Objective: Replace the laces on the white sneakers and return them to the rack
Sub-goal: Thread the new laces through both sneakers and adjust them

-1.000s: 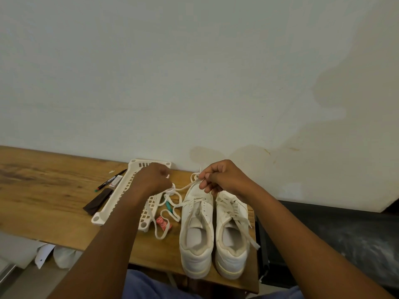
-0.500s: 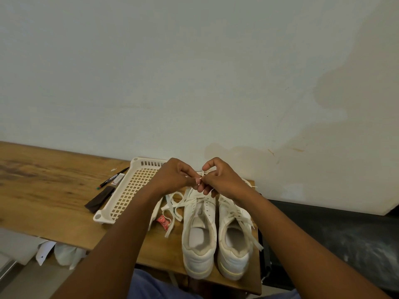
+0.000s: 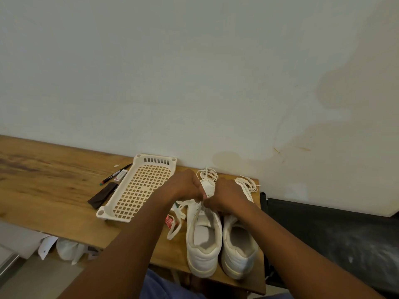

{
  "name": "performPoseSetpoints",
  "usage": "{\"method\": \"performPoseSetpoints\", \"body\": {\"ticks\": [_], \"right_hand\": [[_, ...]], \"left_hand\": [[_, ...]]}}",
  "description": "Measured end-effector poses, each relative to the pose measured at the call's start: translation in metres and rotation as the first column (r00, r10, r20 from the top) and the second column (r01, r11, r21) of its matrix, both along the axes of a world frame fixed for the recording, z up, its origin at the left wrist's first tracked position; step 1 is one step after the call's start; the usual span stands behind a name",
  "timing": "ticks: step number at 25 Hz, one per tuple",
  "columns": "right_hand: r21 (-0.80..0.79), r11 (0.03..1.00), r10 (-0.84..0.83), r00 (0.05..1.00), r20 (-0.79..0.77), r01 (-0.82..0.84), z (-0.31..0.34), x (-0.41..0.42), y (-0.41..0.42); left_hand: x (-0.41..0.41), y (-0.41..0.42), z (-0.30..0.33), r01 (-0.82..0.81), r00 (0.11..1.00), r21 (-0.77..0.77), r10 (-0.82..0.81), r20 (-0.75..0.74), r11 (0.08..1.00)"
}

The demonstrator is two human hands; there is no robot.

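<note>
Two white sneakers stand side by side at the table's right end, heels toward me: the left sneaker and the right sneaker. My left hand and my right hand meet over the left sneaker's eyelets, fingers curled and pinching its cream lace. A loose lace end trails left of that shoe. More lace loops lie beyond the toe, and another bunch lies by the right shoe's toe. A white lattice rack tray lies to the left.
On the wooden table lie a black marker, a dark brown strip and a small red packet. The wall rises right behind. A dark surface sits right of the table. Paper and a bag lie on the floor below.
My hands came together from apart and dropped lower onto the left sneaker's eyelets. The raised lace strand came down with them, and the rack tray is uncovered.
</note>
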State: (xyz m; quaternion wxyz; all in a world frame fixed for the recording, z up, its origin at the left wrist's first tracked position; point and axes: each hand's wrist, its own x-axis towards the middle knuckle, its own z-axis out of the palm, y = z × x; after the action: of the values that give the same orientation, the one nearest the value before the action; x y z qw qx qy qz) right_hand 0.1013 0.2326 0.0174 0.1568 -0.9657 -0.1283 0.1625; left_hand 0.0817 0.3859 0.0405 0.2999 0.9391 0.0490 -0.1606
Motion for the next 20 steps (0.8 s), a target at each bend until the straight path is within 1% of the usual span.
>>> {"method": "performPoseSetpoints", "body": {"ticks": [3, 5, 6, 8, 10, 11, 13, 15, 18, 20], "right_hand": [[0.057, 0.998, -0.036, 0.999, -0.033, 0.038, 0.0, 0.008, -0.003], [0.06, 0.997, -0.05, 0.997, -0.052, 0.053, -0.002, 0.01, -0.004], [0.056, 0.996, -0.061, 0.996, -0.059, 0.065, -0.003, 0.012, -0.005], [0.068, 0.994, -0.081, 0.994, -0.079, 0.087, -0.003, 0.015, -0.008], [0.108, 0.988, -0.097, 0.988, -0.121, 0.11, -0.004, 0.018, -0.012], [0.118, 0.985, -0.107, 0.984, -0.145, 0.124, -0.005, 0.02, -0.014], [0.143, 0.976, -0.134, 0.973, -0.187, 0.162, -0.006, 0.021, -0.016], [0.21, 0.952, -0.166, 0.952, -0.256, 0.223, -0.006, 0.021, -0.017], [0.281, 0.912, -0.187, 0.912, -0.365, 0.3, -0.002, 0.018, -0.02], [0.303, 0.897, -0.186, 0.896, -0.404, 0.323, 0.001, 0.017, -0.02]], "left_hand": [[0.0, -0.013, -0.006, 0.085, 0.996, 0.125, -0.079, -0.05, 0.989], [0.0, -0.022, -0.008, 0.111, 0.992, 0.193, -0.099, -0.071, 0.975], [0.001, -0.023, -0.008, 0.098, 0.994, 0.218, -0.085, -0.067, 0.971], [0.005, -0.02, -0.007, 0.017, 0.999, 0.249, -0.005, -0.048, 0.968], [0.007, -0.013, -0.006, -0.055, 0.997, 0.239, 0.068, -0.048, 0.969], [0.007, -0.011, -0.007, -0.065, 0.995, 0.214, 0.079, -0.058, 0.975], [0.005, -0.012, -0.011, -0.071, 0.996, 0.145, 0.079, -0.049, 0.987], [0.002, -0.017, -0.016, -0.082, 0.997, 0.105, 0.082, 0.0, 0.991], [0.002, -0.023, -0.021, -0.084, 0.995, 0.087, 0.08, 0.053, 0.993], [0.004, -0.025, -0.021, -0.074, 0.996, 0.085, 0.07, 0.052, 0.994]]}}
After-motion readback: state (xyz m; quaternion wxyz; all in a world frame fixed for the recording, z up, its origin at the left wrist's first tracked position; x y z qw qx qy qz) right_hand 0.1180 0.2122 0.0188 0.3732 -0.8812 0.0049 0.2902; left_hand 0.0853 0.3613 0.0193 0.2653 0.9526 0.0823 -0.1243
